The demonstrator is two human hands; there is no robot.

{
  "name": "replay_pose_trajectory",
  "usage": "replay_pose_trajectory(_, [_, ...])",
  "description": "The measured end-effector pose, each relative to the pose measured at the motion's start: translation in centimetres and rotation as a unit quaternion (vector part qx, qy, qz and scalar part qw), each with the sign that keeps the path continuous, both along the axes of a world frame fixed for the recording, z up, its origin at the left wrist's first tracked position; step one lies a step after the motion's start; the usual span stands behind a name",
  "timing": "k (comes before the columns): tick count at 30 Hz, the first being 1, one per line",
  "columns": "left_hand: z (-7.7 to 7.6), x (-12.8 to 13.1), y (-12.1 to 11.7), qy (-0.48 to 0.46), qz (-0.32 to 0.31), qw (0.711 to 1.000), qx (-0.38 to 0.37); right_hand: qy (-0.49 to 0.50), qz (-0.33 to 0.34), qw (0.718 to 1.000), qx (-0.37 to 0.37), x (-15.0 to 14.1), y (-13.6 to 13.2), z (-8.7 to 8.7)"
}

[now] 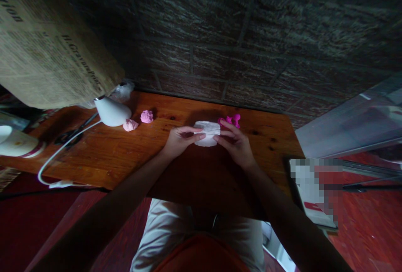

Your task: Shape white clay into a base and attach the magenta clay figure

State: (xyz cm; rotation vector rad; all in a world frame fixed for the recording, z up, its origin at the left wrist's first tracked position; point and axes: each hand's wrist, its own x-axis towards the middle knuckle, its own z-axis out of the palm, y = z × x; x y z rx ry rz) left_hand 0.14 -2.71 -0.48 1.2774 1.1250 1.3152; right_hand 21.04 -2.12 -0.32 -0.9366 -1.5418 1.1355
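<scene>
Over the middle of the wooden table I hold a flat, soft-looking white piece (207,128) with rounded, uneven edges; whether it is clay or folded tissue I cannot tell. My left hand (184,138) pinches its left side between thumb and fingers. On the right side, my right hand (235,141) grips the edge, thumb below and fingers above. Just behind those right fingers lie bright magenta lumpy pieces (233,120), partly covered by the hand. Farther left sit a pink crumpled lump (147,116) and a paler pink lump (130,125).
A lamp with a white base (113,112) and a newsprint shade (59,50) stands at the left, its white cable (59,150) looping over the front edge. Nearby are dark scissors (67,137) and a white cup (19,142). A brick-patterned wall (220,33) rises behind the table (125,154).
</scene>
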Motion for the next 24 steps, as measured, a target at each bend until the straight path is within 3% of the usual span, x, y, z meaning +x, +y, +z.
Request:
replay_pose_trajectory(8, [-0.08,0.14,-0.08,0.006,0.001,1.000,-0.002,0.006,-0.007,1.000,-0.014,-0.14,0.10,-0.23])
replay_pose_trajectory(14, [-0.07,0.15,-0.10,0.011,0.008,1.000,-0.012,-0.002,-0.033,0.999,0.025,-0.31,-0.01,-0.30])
replay_pose_trajectory(24, [0.22,0.00,-0.12,0.026,0.018,0.999,0.002,-0.007,0.009,1.000,0.024,0.26,0.21,-0.14])
